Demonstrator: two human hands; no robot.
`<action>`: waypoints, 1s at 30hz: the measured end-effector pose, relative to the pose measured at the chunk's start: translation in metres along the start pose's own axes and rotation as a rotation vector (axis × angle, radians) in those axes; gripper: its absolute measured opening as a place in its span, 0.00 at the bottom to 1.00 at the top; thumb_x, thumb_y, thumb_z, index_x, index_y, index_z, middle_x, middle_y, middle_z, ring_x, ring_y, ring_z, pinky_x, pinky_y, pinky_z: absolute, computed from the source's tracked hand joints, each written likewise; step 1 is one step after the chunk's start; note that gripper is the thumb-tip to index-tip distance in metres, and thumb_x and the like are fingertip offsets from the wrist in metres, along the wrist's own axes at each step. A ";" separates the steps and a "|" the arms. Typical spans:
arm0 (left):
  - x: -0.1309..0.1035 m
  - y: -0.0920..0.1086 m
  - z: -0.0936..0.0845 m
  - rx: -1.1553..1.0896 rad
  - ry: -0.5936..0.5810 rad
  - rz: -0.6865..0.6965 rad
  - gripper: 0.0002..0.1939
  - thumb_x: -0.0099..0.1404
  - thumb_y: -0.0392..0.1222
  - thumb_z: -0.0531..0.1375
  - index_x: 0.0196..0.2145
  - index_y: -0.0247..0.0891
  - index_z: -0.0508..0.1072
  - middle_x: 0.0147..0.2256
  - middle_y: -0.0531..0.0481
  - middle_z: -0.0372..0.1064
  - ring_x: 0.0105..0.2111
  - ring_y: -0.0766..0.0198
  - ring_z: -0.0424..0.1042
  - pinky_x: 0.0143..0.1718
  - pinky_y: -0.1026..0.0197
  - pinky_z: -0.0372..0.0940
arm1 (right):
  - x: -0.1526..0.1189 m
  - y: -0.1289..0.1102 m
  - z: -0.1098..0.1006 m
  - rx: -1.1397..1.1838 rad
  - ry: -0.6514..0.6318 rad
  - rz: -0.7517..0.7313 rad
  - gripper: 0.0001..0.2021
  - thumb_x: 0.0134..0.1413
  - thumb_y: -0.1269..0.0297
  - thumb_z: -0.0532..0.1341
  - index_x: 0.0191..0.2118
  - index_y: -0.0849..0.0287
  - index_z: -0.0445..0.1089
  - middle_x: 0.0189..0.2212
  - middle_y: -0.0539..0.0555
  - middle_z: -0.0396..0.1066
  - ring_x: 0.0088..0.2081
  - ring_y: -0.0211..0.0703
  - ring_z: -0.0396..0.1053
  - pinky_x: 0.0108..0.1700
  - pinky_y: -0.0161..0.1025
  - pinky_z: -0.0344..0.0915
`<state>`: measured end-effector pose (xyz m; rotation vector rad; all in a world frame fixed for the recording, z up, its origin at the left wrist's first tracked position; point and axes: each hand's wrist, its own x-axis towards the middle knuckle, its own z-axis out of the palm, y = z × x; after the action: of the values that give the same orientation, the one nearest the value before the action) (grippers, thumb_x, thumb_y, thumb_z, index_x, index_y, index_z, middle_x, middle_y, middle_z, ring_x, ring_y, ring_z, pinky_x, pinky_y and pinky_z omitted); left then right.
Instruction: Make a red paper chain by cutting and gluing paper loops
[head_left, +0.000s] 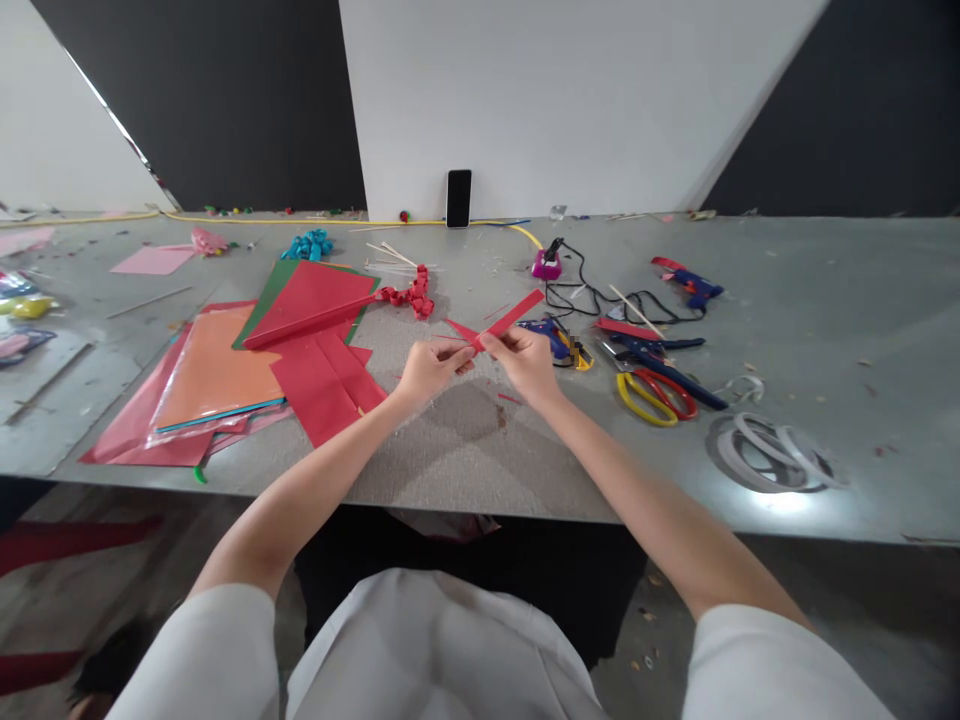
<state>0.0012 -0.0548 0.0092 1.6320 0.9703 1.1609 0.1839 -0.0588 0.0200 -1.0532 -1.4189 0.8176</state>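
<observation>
A red paper strip [516, 313] is held above the grey table, crossing a second narrow red piece that points up to the left. My left hand [437, 368] pinches the strip's lower end. My right hand [523, 362] grips it just beside, thumb and fingers closed; the two hands almost touch. Whether the two red pieces are one folded strip, I cannot tell. Red paper sheets [328, 388] lie left of my left hand, and a curled red paper piece [420, 293] rests behind it. A blue glue gun [551, 338] lies just behind my right hand.
On the grey table [465, 460], scissors [646, 398], blue pliers [675, 370] and white tape rings [776, 455] lie at right. Orange paper [214, 370] is at left. Behind stand a phone [458, 198] and a purple socket [547, 264] with black cables.
</observation>
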 end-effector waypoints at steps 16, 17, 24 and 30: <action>0.000 -0.001 0.002 -0.006 -0.014 -0.004 0.21 0.66 0.57 0.65 0.28 0.35 0.79 0.25 0.48 0.74 0.26 0.67 0.68 0.31 0.63 0.63 | 0.013 0.003 -0.014 0.068 0.083 -0.010 0.28 0.48 0.33 0.71 0.24 0.57 0.72 0.20 0.48 0.64 0.24 0.36 0.58 0.29 0.38 0.55; 0.001 -0.001 0.002 -0.021 -0.009 -0.012 0.21 0.66 0.57 0.66 0.29 0.35 0.80 0.25 0.47 0.74 0.26 0.67 0.68 0.30 0.63 0.63 | 0.010 0.002 -0.010 0.056 0.048 -0.006 0.29 0.48 0.32 0.71 0.25 0.57 0.72 0.20 0.48 0.65 0.24 0.37 0.59 0.30 0.38 0.56; 0.004 -0.003 -0.002 -0.038 -0.031 -0.012 0.22 0.63 0.60 0.67 0.30 0.35 0.80 0.26 0.47 0.75 0.26 0.67 0.69 0.30 0.63 0.65 | 0.007 -0.002 -0.008 -0.030 -0.065 0.015 0.29 0.46 0.32 0.71 0.23 0.58 0.75 0.19 0.49 0.67 0.24 0.37 0.58 0.28 0.38 0.53; 0.002 -0.001 -0.001 0.007 -0.044 -0.001 0.22 0.65 0.59 0.65 0.26 0.35 0.79 0.26 0.46 0.74 0.26 0.66 0.68 0.30 0.63 0.64 | 0.021 0.004 -0.024 0.080 0.095 0.010 0.27 0.45 0.34 0.73 0.24 0.56 0.74 0.20 0.49 0.65 0.24 0.36 0.58 0.28 0.38 0.55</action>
<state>0.0008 -0.0527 0.0091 1.6558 0.9482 1.1176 0.2089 -0.0402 0.0273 -1.0254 -1.2917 0.8149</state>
